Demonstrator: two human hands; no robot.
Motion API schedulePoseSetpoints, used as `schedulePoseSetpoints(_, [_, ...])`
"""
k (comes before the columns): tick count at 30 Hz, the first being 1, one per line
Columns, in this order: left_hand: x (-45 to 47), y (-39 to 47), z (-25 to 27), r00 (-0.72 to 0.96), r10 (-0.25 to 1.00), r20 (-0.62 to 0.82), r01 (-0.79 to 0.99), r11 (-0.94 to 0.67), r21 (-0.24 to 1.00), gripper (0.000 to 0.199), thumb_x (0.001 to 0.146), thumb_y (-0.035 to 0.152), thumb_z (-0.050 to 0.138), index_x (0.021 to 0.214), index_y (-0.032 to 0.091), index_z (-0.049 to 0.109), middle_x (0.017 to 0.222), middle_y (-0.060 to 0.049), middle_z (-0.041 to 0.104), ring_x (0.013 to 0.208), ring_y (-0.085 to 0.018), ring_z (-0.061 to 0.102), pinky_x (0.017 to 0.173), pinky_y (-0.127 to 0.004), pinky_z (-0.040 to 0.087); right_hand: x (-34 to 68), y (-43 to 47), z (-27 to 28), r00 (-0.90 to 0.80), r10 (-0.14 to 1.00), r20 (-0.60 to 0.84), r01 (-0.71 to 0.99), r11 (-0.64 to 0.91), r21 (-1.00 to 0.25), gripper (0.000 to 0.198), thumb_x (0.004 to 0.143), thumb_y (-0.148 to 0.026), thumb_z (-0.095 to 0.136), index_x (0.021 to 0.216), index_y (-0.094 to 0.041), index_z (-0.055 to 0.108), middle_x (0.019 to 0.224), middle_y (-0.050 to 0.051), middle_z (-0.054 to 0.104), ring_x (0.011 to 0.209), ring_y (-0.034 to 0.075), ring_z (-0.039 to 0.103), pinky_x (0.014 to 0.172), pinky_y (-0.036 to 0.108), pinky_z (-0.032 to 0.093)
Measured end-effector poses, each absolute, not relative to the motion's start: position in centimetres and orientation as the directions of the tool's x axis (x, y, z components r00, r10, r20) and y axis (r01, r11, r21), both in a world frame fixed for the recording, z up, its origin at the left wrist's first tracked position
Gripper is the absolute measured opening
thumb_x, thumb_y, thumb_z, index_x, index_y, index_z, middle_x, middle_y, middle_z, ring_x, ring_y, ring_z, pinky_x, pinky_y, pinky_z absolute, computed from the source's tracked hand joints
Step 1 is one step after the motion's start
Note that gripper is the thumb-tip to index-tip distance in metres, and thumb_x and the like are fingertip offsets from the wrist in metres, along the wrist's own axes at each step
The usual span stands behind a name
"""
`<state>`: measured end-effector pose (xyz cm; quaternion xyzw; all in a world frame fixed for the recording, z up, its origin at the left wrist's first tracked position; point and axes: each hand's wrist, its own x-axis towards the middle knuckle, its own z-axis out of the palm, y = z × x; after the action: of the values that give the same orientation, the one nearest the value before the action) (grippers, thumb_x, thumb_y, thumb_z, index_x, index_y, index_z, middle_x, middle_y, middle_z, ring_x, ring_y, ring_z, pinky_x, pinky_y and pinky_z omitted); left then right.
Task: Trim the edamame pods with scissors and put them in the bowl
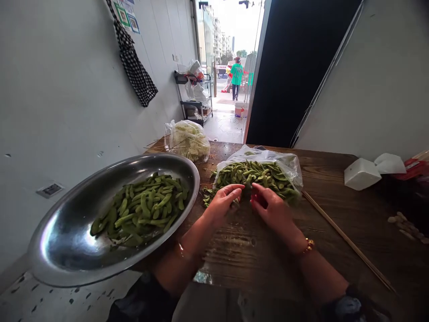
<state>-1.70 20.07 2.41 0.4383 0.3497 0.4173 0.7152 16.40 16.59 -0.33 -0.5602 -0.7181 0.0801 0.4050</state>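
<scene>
My left hand (224, 202) is at the near edge of a heap of green edamame pods (258, 172) on a clear plastic bag. Its thumb and forefinger are pinched together, and what lies between them is too small to make out. Facing it, a short gap away, my right hand (273, 208) has its fingers curled toward the thumb. A small dark bit shows at those fingertips, blurred. To the left, a wide steel basin (77, 210) holds many loose edamame pods (147, 205). Small green scraps (208, 197) lie beside the heap.
A bag of pale vegetables (189, 141) stands at the table's back left. Thin wooden sticks (345, 237) lie at right, near white foam pieces (363, 173) and peanuts (407, 226). Beyond are a cart (194, 98) and an open doorway with a person (236, 76) outside.
</scene>
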Motion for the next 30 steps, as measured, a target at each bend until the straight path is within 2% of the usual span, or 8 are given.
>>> schedulePoseSetpoints(2, [-1.8, 20.2, 2.7, 0.416, 0.897, -0.151, -0.355, 0.314, 0.881, 0.037, 0.068, 0.03, 0.07, 0.1, 0.012, 0.064, 0.068, 0.003, 0.052, 0.047, -0.003, 0.04, 0.04, -0.017, 0.024, 17.0, 16.7, 0.0, 0.095, 0.88, 0.465, 0.631, 0.308, -0.712, 0.046, 0.083, -0.033, 0.059, 0.127, -0.02, 0.055, 0.104, 0.009, 0.068, 0.089, 0.023, 0.064, 0.082, 0.04, 0.053])
schedulePoseSetpoints(6, [-1.8, 20.3, 2.9, 0.452, 0.877, -0.165, -0.415, 0.37, 0.831, 0.031, 0.064, 0.015, 0.062, 0.094, 0.011, 0.064, 0.074, 0.0, 0.054, 0.05, -0.004, 0.046, 0.04, -0.018, 0.026, 17.4, 16.5, 1.2, 0.186, 0.962, 0.198, 0.192, 0.162, -0.968, 0.055, 0.079, -0.041, 0.064, 0.129, -0.02, 0.053, 0.091, 0.006, 0.069, 0.075, 0.018, 0.066, 0.066, 0.033, 0.055])
schedulePoseSetpoints(11, [-1.6, 20.1, 2.9, 0.431, 0.891, -0.142, -0.415, 0.336, 0.846, 0.029, 0.064, 0.016, 0.068, 0.092, 0.01, 0.064, 0.074, 0.0, 0.054, 0.051, -0.003, 0.046, 0.04, -0.016, 0.027, 17.2, 16.1, 2.1, 0.184, 0.979, 0.088, -0.129, 0.113, -0.985, 0.052, 0.075, -0.039, 0.07, 0.122, -0.023, 0.058, 0.091, 0.002, 0.068, 0.071, 0.012, 0.063, 0.063, 0.027, 0.055])
schedulePoseSetpoints(17, [-1.6, 20.3, 2.7, 0.389, 0.912, -0.131, -0.425, 0.304, 0.853, 0.029, 0.068, 0.023, 0.074, 0.092, 0.01, 0.063, 0.073, 0.001, 0.054, 0.048, -0.002, 0.043, 0.037, -0.014, 0.026, 17.7, 16.5, 1.4, 0.221, 0.964, 0.148, -0.154, 0.184, -0.971, 0.045, 0.075, -0.036, 0.071, 0.118, -0.024, 0.062, 0.081, -0.001, 0.061, 0.06, 0.008, 0.052, 0.052, 0.02, 0.046])
schedulePoseSetpoints(22, [-2.4, 21.1, 2.8, 0.386, 0.901, -0.199, -0.53, 0.393, 0.751, 0.015, 0.076, 0.023, 0.064, 0.084, 0.013, 0.057, 0.059, 0.005, 0.042, 0.042, -0.003, 0.039, 0.034, -0.013, 0.023, 17.7, 16.0, 2.3, 0.21, 0.957, 0.201, -0.189, 0.241, -0.952, 0.037, 0.081, -0.042, 0.064, 0.114, -0.025, 0.063, 0.075, -0.002, 0.056, 0.055, 0.008, 0.046, 0.048, 0.022, 0.041])
schedulePoseSetpoints(25, [-3.0, 21.7, 3.0, 0.364, 0.897, -0.25, -0.567, 0.426, 0.705, 0.017, 0.08, 0.027, 0.062, 0.078, 0.013, 0.053, 0.059, 0.005, 0.042, 0.042, -0.003, 0.04, 0.035, -0.012, 0.028, 17.7, 15.7, 2.8, 0.174, 0.962, 0.211, -0.235, 0.249, -0.939, 0.039, 0.083, -0.048, 0.059, 0.115, -0.026, 0.062, 0.079, 0.0, 0.058, 0.057, 0.01, 0.05, 0.05, 0.024, 0.043])
schedulePoseSetpoints(28, [-3.3, 22.1, 3.2, 0.327, 0.914, -0.238, -0.541, 0.388, 0.746, 0.019, 0.074, 0.021, 0.068, 0.075, 0.013, 0.051, 0.065, 0.003, 0.049, 0.047, -0.002, 0.045, 0.039, -0.012, 0.033, 17.8, 15.7, 2.7, 0.127, 0.969, 0.211, -0.256, 0.237, -0.937, 0.043, 0.085, -0.052, 0.055, 0.119, -0.026, 0.059, 0.084, 0.003, 0.064, 0.061, 0.013, 0.054, 0.051, 0.026, 0.046])
schedulePoseSetpoints(30, [-3.5, 22.0, 3.4, 0.336, 0.925, -0.177, -0.454, 0.324, 0.83, 0.02, 0.068, 0.017, 0.071, 0.078, 0.014, 0.054, 0.065, 0.004, 0.05, 0.046, -0.002, 0.043, 0.038, -0.012, 0.028, 18.0, 15.8, 2.5, 0.108, 0.972, 0.211, -0.248, 0.232, -0.941, 0.045, 0.085, -0.053, 0.055, 0.12, -0.025, 0.058, 0.086, 0.004, 0.066, 0.062, 0.014, 0.055, 0.051, 0.027, 0.045])
